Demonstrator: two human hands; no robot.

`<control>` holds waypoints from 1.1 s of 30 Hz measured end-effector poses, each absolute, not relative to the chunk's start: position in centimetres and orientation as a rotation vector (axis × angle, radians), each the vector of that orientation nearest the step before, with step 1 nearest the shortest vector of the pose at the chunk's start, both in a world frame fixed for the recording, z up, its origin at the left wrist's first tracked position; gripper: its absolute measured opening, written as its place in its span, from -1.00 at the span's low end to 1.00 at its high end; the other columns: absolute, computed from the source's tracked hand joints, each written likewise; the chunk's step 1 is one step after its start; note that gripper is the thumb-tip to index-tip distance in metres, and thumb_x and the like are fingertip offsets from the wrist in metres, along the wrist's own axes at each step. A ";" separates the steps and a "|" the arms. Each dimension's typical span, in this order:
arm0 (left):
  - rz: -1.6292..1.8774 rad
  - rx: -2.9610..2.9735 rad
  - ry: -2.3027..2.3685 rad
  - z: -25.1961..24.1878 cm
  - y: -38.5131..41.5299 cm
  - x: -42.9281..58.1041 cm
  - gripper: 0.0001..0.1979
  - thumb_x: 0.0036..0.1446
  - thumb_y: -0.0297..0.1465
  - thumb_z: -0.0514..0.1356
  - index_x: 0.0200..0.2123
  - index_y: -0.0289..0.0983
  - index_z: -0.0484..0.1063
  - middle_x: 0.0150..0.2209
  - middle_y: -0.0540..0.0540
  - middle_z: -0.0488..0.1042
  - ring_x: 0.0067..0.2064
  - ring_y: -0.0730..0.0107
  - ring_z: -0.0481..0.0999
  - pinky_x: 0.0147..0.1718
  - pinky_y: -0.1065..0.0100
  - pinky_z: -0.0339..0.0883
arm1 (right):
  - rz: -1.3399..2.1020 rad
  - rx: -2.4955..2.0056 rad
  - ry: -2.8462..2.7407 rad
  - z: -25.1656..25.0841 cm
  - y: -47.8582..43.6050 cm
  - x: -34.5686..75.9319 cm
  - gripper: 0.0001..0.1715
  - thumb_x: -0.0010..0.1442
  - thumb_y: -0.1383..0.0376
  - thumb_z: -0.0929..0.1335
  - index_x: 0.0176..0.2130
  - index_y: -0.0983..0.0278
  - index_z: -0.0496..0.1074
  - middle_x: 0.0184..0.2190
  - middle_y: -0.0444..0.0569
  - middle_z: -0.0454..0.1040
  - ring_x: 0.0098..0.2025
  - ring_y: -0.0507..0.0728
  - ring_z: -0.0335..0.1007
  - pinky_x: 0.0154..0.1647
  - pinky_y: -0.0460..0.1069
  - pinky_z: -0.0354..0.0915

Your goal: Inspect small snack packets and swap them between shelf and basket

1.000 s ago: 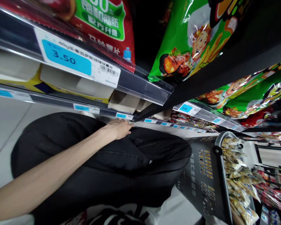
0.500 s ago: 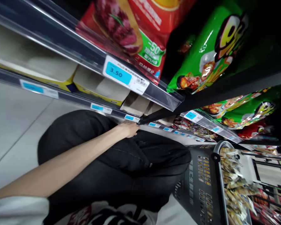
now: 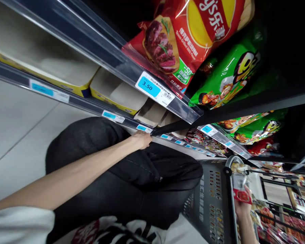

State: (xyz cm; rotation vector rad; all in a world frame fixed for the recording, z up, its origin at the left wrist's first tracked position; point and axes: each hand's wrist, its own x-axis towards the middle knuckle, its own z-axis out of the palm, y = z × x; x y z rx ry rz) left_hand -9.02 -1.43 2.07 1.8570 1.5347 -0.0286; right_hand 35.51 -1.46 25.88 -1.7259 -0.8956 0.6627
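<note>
My left hand [image 3: 142, 140] is closed at the front edge of the bottom shelf [image 3: 128, 123], right where a black upright meets it. Its fingertips are turned away from view. Far to the right, my right hand [image 3: 244, 203] grips a small red and silver snack packet [image 3: 242, 195], partly covered by the fingers. Beneath and around it is the grey plastic basket [image 3: 205, 200], in which wrapped snack packets [image 3: 256, 206] show behind the hand.
Above hang a red chip bag [image 3: 193, 40] and a green snack bag [image 3: 223, 81] behind a clear shelf lip with a price tag [image 3: 155, 88]. Open cardboard boxes [image 3: 119, 89] line the bottom shelf. My bent knees [image 3: 91, 142] are against the shelving.
My right hand has come into view at the basket with the red and silver packet. My left hand stays at the shelf edge. The view has shifted slightly.
</note>
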 end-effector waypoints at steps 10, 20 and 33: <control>-0.019 1.899 1.539 1.8 -1.5 -9.1 -0.62 0.26 -0.35 0.19 0.11 -0.31 0.53 0.03 -0.43 0.57 0.05 -0.13 0.56 -0.01 0.09 0.42 | 0.717 -1.348 -1.061 29.1 -1.8 34.0 -0.53 -0.08 0.08 0.38 -0.12 0.06 0.59 0.07 0.04 0.54 -0.03 0.37 0.51 -0.16 0.29 0.42; 0.020 1.917 1.517 1.8 -1.5 -9.2 -0.65 0.25 -0.34 0.21 0.07 -0.29 0.54 0.00 -0.39 0.59 0.06 -0.12 0.57 0.03 0.09 0.43 | 1.037 -1.546 -0.910 24.8 -5.1 28.5 -0.30 0.05 -0.25 0.29 -0.02 0.06 0.59 -0.05 0.09 0.61 -0.02 0.40 0.53 -0.06 0.35 0.42; 0.348 2.160 1.346 2.1 -1.5 -7.8 -0.66 0.36 -0.33 0.08 0.12 -0.16 0.48 -0.03 -0.24 0.59 0.00 0.09 0.60 0.12 0.12 0.34 | 1.148 -1.733 -0.889 14.8 -3.5 24.4 -0.27 -0.09 0.16 0.61 0.07 0.15 0.46 -0.15 -0.13 0.64 -0.24 0.13 0.59 -0.26 -0.02 0.48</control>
